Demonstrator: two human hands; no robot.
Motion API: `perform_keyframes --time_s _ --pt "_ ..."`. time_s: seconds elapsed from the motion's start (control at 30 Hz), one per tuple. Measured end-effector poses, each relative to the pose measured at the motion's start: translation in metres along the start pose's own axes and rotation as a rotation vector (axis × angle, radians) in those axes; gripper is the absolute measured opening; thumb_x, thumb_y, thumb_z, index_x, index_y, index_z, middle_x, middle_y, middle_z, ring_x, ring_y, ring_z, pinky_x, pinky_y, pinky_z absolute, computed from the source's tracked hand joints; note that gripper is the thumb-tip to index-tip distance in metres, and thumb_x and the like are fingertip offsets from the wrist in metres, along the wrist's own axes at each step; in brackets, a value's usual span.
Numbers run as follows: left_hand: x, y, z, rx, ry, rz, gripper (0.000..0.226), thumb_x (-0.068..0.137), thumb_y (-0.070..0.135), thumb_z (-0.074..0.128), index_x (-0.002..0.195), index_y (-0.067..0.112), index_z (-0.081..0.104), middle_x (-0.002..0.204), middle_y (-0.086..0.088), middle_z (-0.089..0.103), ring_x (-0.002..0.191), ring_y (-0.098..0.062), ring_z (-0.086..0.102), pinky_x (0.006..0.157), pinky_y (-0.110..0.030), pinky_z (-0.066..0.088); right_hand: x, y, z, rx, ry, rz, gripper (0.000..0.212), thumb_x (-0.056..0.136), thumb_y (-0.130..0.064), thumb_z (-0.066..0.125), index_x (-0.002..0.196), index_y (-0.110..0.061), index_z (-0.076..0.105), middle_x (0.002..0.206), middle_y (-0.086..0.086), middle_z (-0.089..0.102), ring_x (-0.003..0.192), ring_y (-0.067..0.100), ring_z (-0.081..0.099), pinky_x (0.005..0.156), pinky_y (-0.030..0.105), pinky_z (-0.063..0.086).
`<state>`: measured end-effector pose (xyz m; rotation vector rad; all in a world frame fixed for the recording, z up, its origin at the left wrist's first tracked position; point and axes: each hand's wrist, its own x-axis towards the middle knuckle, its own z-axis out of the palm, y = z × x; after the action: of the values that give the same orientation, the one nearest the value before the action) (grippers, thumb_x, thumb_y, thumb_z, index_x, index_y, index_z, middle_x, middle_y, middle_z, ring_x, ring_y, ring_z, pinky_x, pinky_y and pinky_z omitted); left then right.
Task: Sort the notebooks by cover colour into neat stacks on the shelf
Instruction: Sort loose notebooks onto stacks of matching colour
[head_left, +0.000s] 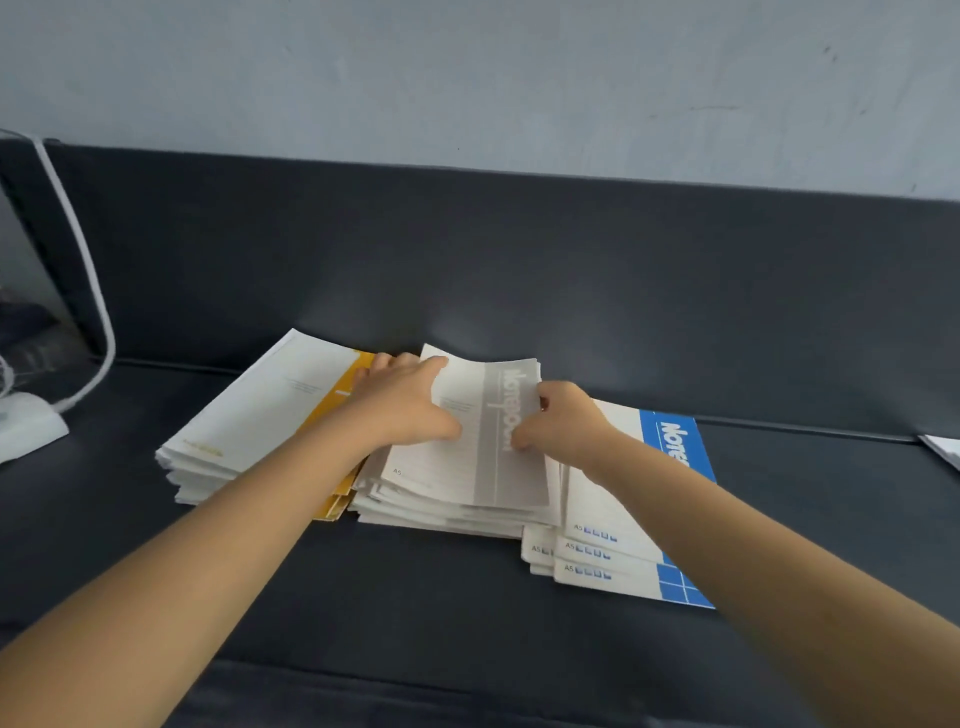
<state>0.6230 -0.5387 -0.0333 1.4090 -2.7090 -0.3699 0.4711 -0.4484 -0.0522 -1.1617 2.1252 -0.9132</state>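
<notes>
Two bare arms reach in from the near edge over a dark grey padded surface (467, 587) backed by a pale blue-grey wall (467, 78), where three stacks of white-paged A5 notebooks lie side by side. The left hand (402, 402) and right hand (558, 421) both grip the top grey-banded white notebook (470, 431) of the middle stack (447, 506), thumbs pressed on its cover and its far edge curling upward off the pile. Just to the left, touching the middle pile, sits the yellow-spined stack (249, 415), its top cover mostly white with a yellow strip along the right side. To the right, partly under the right wrist, lies the blue-banded stack (618, 556), its notebooks fanned unevenly toward the near edge. At far left stands a white curved-frame object on a white base (31, 426); a white paper corner (943, 449) shows at the right edge.
</notes>
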Motion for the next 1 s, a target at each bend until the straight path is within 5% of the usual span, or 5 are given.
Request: perform_keyframes --time_s 0.2,0.37,0.5,0.7,1.0 --pt "0.003 0.003 0.007 0.199 -0.081 0.053 0.066 0.081 0.04 0.052 0.143 0.027 0.035 0.161 -0.008 0.002 0.145 -0.025 -0.001 0.109 -0.041 0.015 0.003 -0.004 0.005 -0.193 0.033 0.085 0.026 0.074 -0.018 0.069 0.071 -0.012 0.045 0.096 0.01 0.044 0.089 0.026 0.043 0.071 0.029 0.034" --pt "0.004 0.017 0.004 0.383 0.183 0.234 0.03 0.077 0.039 0.057 0.102 0.022 0.054 0.12 0.0 0.053 0.116 -0.025 0.039 0.092 -0.039 0.028 -0.013 0.004 -0.006 -0.263 0.149 -0.018 0.042 0.083 -0.026 0.065 0.121 -0.011 0.055 0.129 0.008 0.046 0.125 0.029 0.04 0.087 0.031 0.038" --pt "0.002 0.057 0.009 0.34 0.268 0.351 0.038 0.084 0.045 0.052 0.112 0.02 0.056 0.115 0.001 0.06 0.114 -0.026 0.048 0.092 -0.038 0.03 -0.034 0.028 -0.038 -0.356 0.262 -0.018 0.062 0.089 -0.035 0.06 0.144 -0.015 0.038 0.149 0.003 0.034 0.137 0.025 0.029 0.106 0.035 0.032" --pt "-0.007 0.157 0.039 0.269 0.229 0.492 0.056 0.09 0.063 0.045 0.123 0.019 0.055 0.124 -0.001 0.06 0.119 -0.026 0.05 0.095 -0.037 0.035 -0.072 0.088 -0.118 -0.518 0.364 0.017 0.057 0.089 -0.037 0.06 0.14 -0.016 0.043 0.145 0.003 0.04 0.133 0.025 0.034 0.106 0.035 0.035" --pt "-0.027 0.347 0.117 0.219 0.073 0.486 0.066 0.091 0.068 0.038 0.129 0.016 0.052 0.128 -0.003 0.058 0.124 -0.027 0.046 0.099 -0.038 0.035 -0.13 0.232 -0.273 -0.684 0.292 0.215 0.045 0.088 -0.042 0.058 0.121 -0.012 0.057 0.115 0.007 0.062 0.097 0.024 0.059 0.075 0.028 0.045"
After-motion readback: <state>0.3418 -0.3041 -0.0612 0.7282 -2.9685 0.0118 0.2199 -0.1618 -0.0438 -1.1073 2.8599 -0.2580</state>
